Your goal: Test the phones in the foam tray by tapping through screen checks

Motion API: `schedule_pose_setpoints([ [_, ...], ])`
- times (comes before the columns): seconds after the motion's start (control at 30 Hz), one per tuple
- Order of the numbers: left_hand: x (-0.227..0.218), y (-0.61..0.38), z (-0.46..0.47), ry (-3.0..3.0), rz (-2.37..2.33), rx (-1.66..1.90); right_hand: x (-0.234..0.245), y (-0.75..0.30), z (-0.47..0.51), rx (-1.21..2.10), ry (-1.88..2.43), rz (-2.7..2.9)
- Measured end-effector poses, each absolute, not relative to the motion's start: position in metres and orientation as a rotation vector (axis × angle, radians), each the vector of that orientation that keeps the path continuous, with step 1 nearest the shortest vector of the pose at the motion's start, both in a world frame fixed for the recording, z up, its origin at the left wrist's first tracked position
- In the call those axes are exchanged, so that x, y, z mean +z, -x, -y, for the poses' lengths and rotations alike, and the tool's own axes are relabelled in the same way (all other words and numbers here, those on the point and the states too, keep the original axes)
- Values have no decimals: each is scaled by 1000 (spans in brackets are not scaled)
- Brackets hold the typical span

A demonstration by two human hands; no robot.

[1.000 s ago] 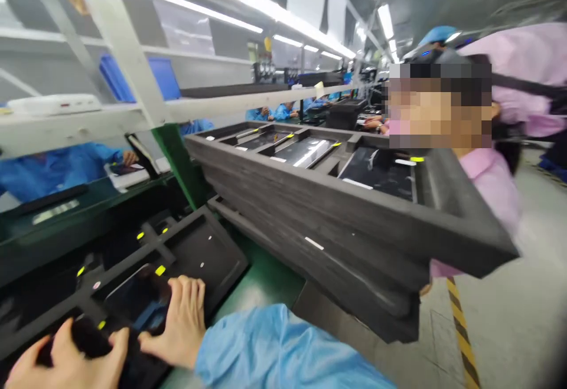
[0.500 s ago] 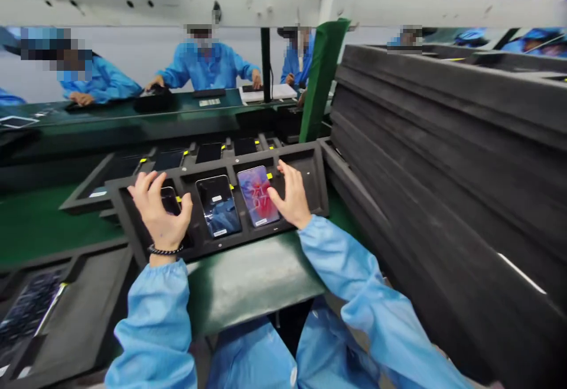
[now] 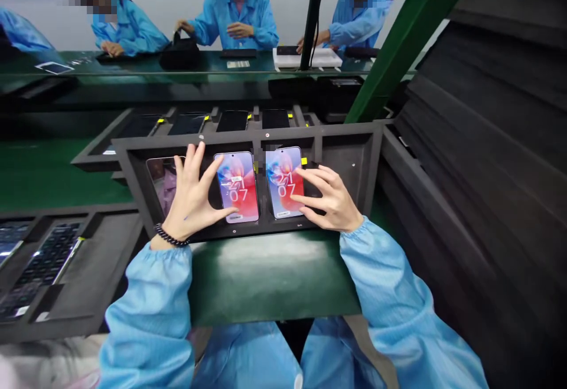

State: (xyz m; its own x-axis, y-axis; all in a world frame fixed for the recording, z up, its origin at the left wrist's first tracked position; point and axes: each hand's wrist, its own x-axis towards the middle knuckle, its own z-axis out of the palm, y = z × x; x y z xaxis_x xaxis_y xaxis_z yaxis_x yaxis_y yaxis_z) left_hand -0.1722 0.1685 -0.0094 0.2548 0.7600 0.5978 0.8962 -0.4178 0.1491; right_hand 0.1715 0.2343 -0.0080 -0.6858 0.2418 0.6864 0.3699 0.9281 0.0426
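A dark foam tray (image 3: 354,159) lies on the green belt in front of me with three phones in its slots. Two of them, the middle phone (image 3: 237,187) and the right phone (image 3: 286,181), show lit red and blue screens reading 21 07. The left phone (image 3: 160,176) is dark and reflective. My left hand (image 3: 191,195) rests with fingers spread, its thumb touching the middle phone's left edge. My right hand (image 3: 328,199) has its fingers spread too, fingertips on the right phone's right edge. Neither hand holds anything.
A tall stack of dark foam trays (image 3: 487,141) rises close on my right. Another tray with dark phones (image 3: 195,123) lies beyond mine, and one more tray (image 3: 48,271) sits at my lower left. Across the green belt (image 3: 39,170), several people in blue coats work.
My view has swung from the right-hand tray stack down to the tray. The middle phone's screen has lit up, and both hands have shifted onto the edges of the lit phones.
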Motion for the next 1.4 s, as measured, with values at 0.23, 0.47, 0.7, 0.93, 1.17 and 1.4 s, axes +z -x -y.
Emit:
schedule_pose_setpoints([
  [0.23,-8,166,-161,1868,1571,-1088,-15,-164,-235,-273,809,2323],
  [0.47,-9,160,-155,1904,1282,-1000,-18,-161,-227,-245,790,2337],
  [0.7,-22,158,-164,2174,1138,-906,-17,-160,-230,-252,769,2383],
  [0.93,-29,161,-154,2090,989,-1076,-17,-159,-227,-191,602,2280],
  [1.17,-32,157,-158,1946,1128,-1085,-7,-131,-237,-333,834,2098],
  [1.4,-35,152,-163,2036,1312,-1063,-22,-131,-236,-336,933,2107],
])
